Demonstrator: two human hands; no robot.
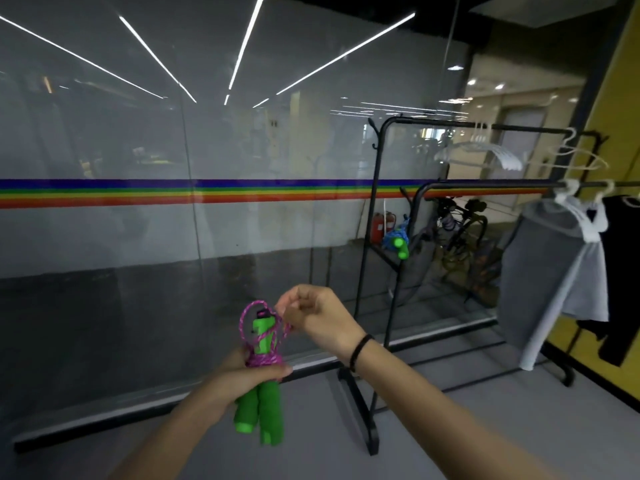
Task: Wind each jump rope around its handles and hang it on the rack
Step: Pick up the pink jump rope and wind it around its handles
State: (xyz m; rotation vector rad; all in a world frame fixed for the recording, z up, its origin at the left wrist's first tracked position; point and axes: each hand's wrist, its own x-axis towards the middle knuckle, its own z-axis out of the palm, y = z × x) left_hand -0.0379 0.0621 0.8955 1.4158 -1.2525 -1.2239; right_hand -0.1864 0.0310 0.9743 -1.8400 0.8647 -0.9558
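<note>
Left hand (251,374) holds a pair of green foam jump-rope handles (261,410), side by side and pointing down, in front of and left of the black metal clothes rack (375,209). Fingers are curled round the upper part of the handles. The pink braided rope (263,360) is wound in a tight band round the handles right at that grip, with a loose loop standing up above it.

Right hand (311,313) is just above, on the rack side of the loop. Thumb and fingers pinch the pink rope, the rest of the fingers are curled in. There's a black band (360,351) on that wrist.

A second jump rope, blue cord with green handles (397,241), hangs bundled on the rack's left end. Further right along the rack are white plastic hangers (485,154), a grey garment (540,271) and a black garment (620,271). Behind the rack is a glass wall with a rainbow stripe (173,192).
</note>
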